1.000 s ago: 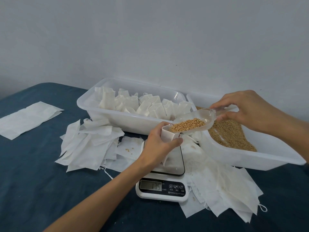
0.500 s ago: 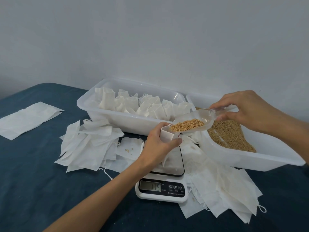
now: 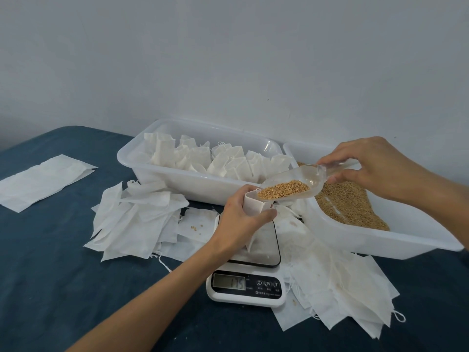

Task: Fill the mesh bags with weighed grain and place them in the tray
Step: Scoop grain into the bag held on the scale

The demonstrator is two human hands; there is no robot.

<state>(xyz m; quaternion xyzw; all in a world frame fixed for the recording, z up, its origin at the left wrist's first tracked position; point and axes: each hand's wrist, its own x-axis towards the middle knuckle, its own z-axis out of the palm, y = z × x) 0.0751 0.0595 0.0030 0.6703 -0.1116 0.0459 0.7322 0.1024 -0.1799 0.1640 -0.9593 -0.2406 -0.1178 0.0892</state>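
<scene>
The left hand (image 3: 238, 219) grips a soft white mesh bag (image 3: 253, 205) while the right hand (image 3: 373, 166) pinches a clear plastic scoop (image 3: 299, 177) of golden grain (image 3: 284, 189).

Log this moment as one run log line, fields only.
phase: filling | left hand: holds mesh bag on scale | right hand: tips scoop of grain at bag mouth | tray: filled bags

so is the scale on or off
On: the scale's display shows dark digits, though I cannot read them for sure.
</scene>
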